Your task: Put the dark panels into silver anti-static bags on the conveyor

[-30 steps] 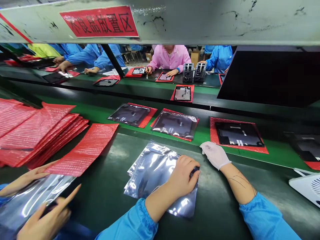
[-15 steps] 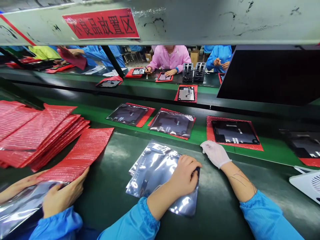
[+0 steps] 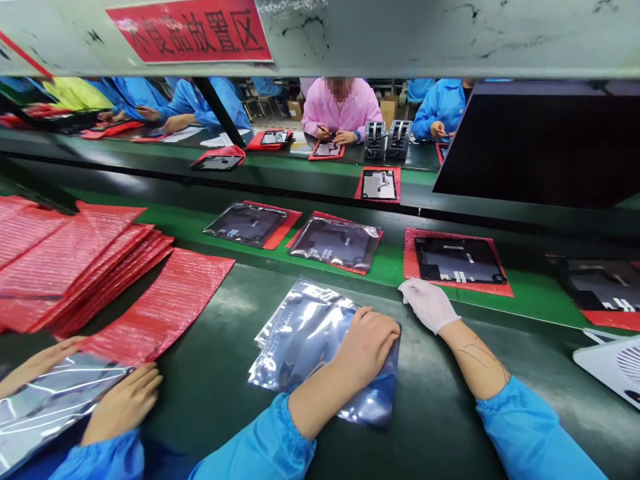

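Observation:
A small pile of silvery antistatic bags (image 3: pixel 300 340) lies on the dark table in front of me. Bare, my left hand (image 3: pixel 369 343) curls its fingers over the upper right corner of the top bag, closed on it. My right hand (image 3: pixel 429 305) wears a white glove and rests at the near edge of the green belt, fingers folded together with nothing seen in them. Just beyond it, a dark tablet panel (image 3: pixel 457 259) lies on a red bubble-wrap bag (image 3: pixel 411 253).
Bagged panels (image 3: pixel 250 223) lie on the green belt (image 3: pixel 390 277). At left are stacked red bubble bags (image 3: pixel 90 260) and a co-worker's hands (image 3: pixel 125 407) with a silvery bagged item (image 3: pixel 55 407). A black screen (image 3: pixel 540 150) hangs at right; a white device (image 3: pixel 610 367) stands below it.
The belt's panels have shifted slightly left in view. My left hand stays on the bags and my right hand has barely moved. The co-worker's right hand has lowered beside the bagged item.

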`<state>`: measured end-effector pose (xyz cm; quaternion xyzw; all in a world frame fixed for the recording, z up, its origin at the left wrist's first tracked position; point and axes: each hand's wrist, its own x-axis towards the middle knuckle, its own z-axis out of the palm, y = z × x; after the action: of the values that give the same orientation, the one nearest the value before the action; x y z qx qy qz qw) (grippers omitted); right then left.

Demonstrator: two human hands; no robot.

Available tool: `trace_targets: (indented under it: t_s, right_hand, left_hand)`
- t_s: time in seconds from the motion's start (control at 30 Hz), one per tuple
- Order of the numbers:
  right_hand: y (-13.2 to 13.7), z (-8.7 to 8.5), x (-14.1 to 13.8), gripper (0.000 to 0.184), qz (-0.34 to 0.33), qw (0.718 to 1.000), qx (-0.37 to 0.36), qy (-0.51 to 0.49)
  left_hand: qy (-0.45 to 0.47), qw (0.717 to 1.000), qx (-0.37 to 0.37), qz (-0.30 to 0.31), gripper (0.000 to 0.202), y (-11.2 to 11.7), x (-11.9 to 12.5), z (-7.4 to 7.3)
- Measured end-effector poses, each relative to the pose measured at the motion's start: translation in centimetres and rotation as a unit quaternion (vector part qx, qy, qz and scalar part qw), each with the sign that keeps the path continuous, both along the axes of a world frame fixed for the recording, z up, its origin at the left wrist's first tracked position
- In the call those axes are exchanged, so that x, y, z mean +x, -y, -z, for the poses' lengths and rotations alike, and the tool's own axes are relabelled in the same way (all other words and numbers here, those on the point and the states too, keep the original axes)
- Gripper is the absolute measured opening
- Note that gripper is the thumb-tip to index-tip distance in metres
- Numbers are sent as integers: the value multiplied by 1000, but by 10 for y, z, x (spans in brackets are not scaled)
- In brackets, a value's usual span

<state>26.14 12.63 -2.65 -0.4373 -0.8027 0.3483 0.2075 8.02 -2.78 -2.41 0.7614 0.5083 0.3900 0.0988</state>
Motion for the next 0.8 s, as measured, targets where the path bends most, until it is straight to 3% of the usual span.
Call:
trace_targets:
  t_s: [0.2, 0.27, 0.4, 0.5, 0.63, 0.7, 0.8]
  right_hand:
    - [-2, -4, -10, 18, 20, 998, -10, 54]
    - [-1, -4, -14, 18, 32, 998, -16, 47]
    - [-9, -5, -10, 20, 97, 993, -16, -65]
    - [-31, -16, 17, 29, 233, 967, 21, -102]
    - [-64, -31, 75, 37, 411, 910, 28, -45]
    - [-73, -33, 98, 40, 437, 899, 19, 1]
    - [-79, -29, 116, 37, 410, 908, -14, 89]
  left_hand:
    - [37, 999, 2, -23, 15, 4, -14, -28]
    - [33, 999, -13, -27, 21, 1, -20, -27]
    - [6, 1000, -12, -7, 20, -13, -31, -6]
    - [-7, 1000, -6, 9, 11, -21, -38, 7]
    - [-26, 999, -37, 15, 20, -25, -39, 12]
    - [-30, 999, -44, 9, 24, -26, -36, 12]
    - [-39, 999, -31, 10, 27, -26, -36, 4]
